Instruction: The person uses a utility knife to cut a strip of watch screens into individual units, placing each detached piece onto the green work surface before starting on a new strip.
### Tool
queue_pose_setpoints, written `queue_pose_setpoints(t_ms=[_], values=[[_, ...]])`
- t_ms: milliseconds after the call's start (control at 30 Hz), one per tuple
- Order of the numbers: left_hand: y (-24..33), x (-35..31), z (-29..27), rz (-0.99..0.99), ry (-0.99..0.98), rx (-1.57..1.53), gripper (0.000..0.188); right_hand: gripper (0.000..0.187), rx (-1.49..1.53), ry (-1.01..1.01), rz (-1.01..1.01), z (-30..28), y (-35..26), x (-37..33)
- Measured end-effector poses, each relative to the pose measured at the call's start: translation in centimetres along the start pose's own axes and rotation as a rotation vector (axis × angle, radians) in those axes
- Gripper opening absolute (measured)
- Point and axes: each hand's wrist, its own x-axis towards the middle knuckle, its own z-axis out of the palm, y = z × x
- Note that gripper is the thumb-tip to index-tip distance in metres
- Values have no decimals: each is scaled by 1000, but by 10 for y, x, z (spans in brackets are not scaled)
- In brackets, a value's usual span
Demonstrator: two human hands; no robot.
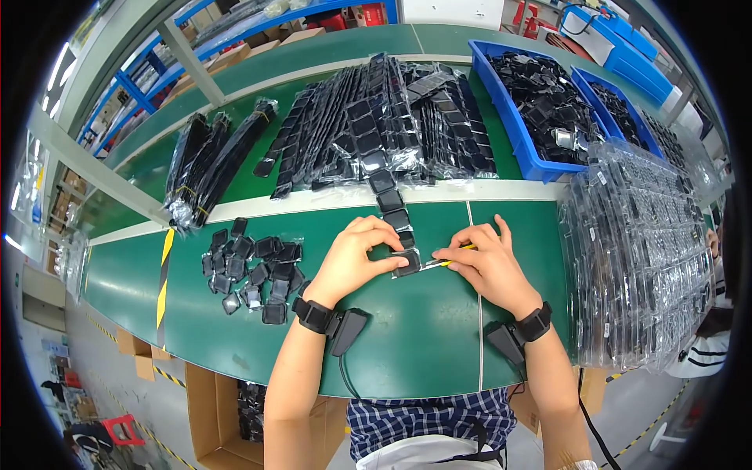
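A strip of black square pieces in clear film (395,218) runs from the big heap toward me. My left hand (356,254) is closed in a pinch on its near end, with the thumb on the last black square (407,262). From the right, my right hand (489,262) grips a slim yellow-handled knife (448,263). Its pale metal tip points left and lies close to the edge of that square; whether it touches the film I cannot tell. Left of my left hand lies a loose pile of single black squares (262,269), several in shiny film.
Heaped film strips (352,125) cover the table's back middle, with bundled strips (223,160) to their left. Blue bins (540,168) of black pieces stand back right. Stacked clear trays (638,266) rise at the right. A cardboard box (205,415) sits below the front edge.
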Motion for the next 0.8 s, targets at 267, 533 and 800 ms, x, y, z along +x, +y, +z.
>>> queue_pose_setpoints(t_ms=[267, 533, 800], values=[[-5, 5, 7, -60, -10, -36, 17, 24, 6, 17, 80, 7, 2, 5], [-6, 5, 8, -37, -20, -49, 18, 22, 66, -4, 79, 13, 5, 13], [-4, 5, 6, -27, -81, -71, 18, 23, 127, -69, -4, 4, 14, 16]])
